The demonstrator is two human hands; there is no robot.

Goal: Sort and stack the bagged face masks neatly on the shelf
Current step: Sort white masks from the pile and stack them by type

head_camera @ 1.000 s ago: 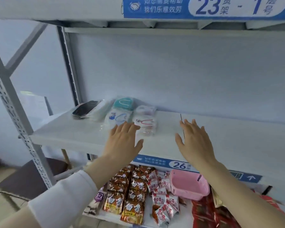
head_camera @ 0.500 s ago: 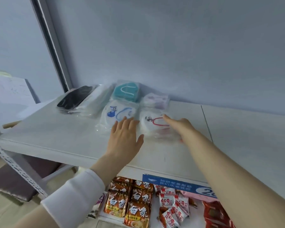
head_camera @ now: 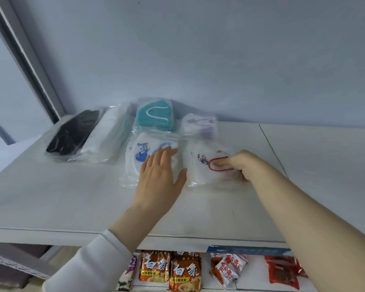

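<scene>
Sorting, seemingly early: on the white shelf board (head_camera: 51, 197) your right hand (head_camera: 238, 165) pinches the clear bag of red-looped white masks (head_camera: 204, 167), front-right of the clear bag of teal masks (head_camera: 154, 116); your left hand (head_camera: 158, 178) lies flat-fingered over the clear bag of blue-printed white masks (head_camera: 141, 152), directly before it; stacking remains.

You have soft, even, bluish light; only faint shadows lie on the shelf (head_camera: 51, 197). Everything looks slightly smeared, the mask bags (head_camera: 154, 116) glint weakly, and the frame post (head_camera: 30, 60) at left leans with wide-lens distortion.
</scene>
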